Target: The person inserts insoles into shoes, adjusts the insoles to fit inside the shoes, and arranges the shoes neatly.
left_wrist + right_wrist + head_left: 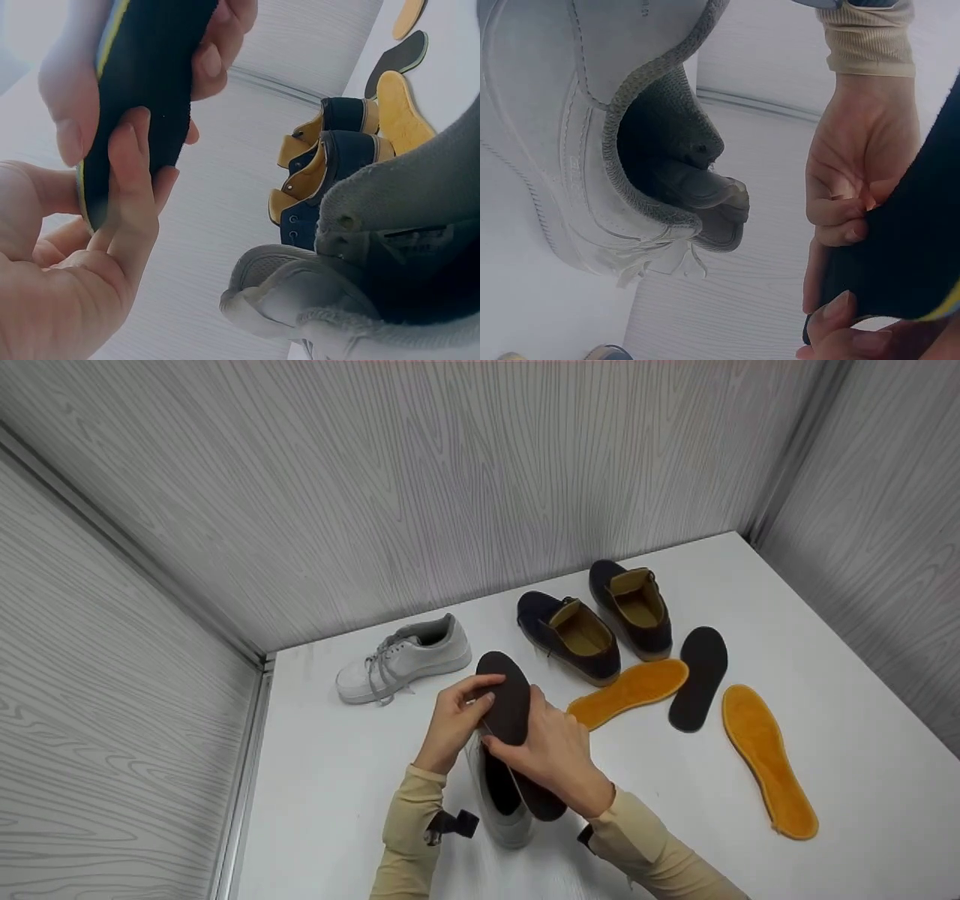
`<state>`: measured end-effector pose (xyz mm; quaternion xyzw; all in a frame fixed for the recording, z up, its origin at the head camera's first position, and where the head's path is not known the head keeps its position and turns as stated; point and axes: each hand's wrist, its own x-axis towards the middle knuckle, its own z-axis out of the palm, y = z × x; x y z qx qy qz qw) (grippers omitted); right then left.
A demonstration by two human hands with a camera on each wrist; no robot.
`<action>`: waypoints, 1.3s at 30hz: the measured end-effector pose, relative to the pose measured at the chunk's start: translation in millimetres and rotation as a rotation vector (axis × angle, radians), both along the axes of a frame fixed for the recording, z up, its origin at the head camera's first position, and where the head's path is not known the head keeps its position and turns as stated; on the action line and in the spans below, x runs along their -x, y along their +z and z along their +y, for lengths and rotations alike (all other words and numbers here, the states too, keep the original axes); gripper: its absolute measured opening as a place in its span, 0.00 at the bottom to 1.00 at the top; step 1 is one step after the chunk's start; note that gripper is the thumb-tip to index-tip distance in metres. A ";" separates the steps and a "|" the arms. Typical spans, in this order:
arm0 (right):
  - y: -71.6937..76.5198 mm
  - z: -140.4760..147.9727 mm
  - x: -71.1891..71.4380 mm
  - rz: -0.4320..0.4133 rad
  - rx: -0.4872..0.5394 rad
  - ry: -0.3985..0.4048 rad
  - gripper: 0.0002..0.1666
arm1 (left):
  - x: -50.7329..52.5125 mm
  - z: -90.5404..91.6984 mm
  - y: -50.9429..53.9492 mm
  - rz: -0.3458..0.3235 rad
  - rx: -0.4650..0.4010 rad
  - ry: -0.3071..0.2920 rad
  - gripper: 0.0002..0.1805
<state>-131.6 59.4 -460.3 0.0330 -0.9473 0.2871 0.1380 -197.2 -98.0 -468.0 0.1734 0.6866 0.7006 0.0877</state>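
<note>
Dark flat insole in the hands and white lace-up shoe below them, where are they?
Dark flat insole [514,708]: head view, on its upper part.
White lace-up shoe [511,834]: head view, on its heel.

The desk is plain white; the walls are pale grey with darker wavy wood-grain lines. Towards the far left corner, a white shoe has grey laces. The white shoe closer to the near edge has a grey lining; the insole over it is near-black, edged partly in yellow. Along the far edge, navy shoes have mustard linings. Orange-yellow insoles lie towards the right edge beside a charcoal one. The sleeves are beige.
</note>
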 end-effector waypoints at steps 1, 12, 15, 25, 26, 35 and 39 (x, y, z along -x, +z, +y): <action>0.1 -0.1 -0.3 0.005 0.006 -0.004 0.50 | 0.1 0.1 -0.3 -0.008 -0.006 -0.001 0.15; 0.2 -2.5 -3.0 0.037 0.032 -0.007 0.43 | 6.1 3.0 -5.4 0.021 0.001 0.048 0.14; -1.3 -3.7 -3.0 0.026 0.018 -0.023 0.45 | 5.9 5.1 -6.2 0.036 0.006 0.061 0.14; -7.1 -2.6 0.2 0.007 -0.036 -0.055 0.51 | -0.2 11.0 -2.4 0.062 0.033 0.055 0.14; -7.3 -2.0 0.3 0.019 -0.035 -0.055 0.49 | -0.4 11.3 -2.6 0.059 0.033 0.054 0.15; -3.2 2.6 -2.4 0.062 -0.011 -0.046 0.39 | -3.3 13.0 -11.3 0.018 0.028 0.059 0.14; -2.5 2.5 -5.2 0.058 0.013 -0.024 0.34 | -2.5 13.4 -14.2 0.004 0.007 0.061 0.12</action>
